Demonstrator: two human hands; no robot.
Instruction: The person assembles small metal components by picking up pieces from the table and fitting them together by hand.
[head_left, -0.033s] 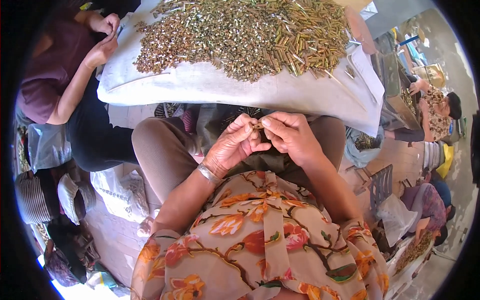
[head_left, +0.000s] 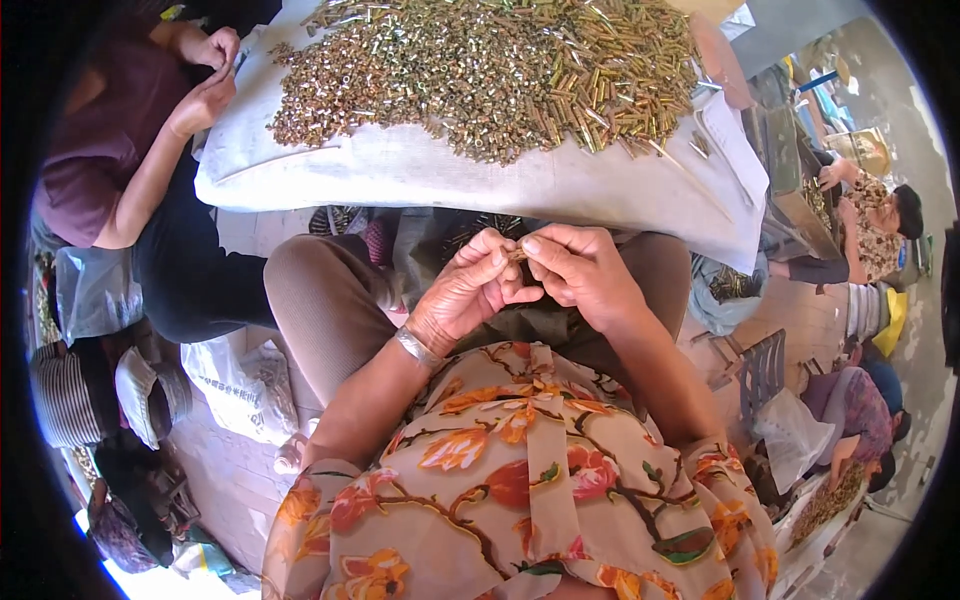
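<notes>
A small brass-coloured metal piece (head_left: 516, 254) sits pinched between the fingertips of both hands, above my lap. My left hand (head_left: 466, 284), with a silver bracelet at its wrist, grips one end between thumb and forefinger while its other fingers curl loosely. From the other side, the thumb and fingers of my right hand (head_left: 585, 270) close on the same piece. Fingers cover most of it, so its exact kind cannot be made out. Beyond my hands, a heap of metal parts (head_left: 480, 75) lies on a cloth-covered table (head_left: 400, 170): short nut-like rings mostly left, longer rod-like pieces right.
Another person (head_left: 120, 140) works at the table's left side. A blue bag (head_left: 720, 308) holding dark metal parts stands right of my knee. On the floor at left lies a white plastic bag (head_left: 240, 385). More people work along the right, one near a wooden trough (head_left: 790, 190).
</notes>
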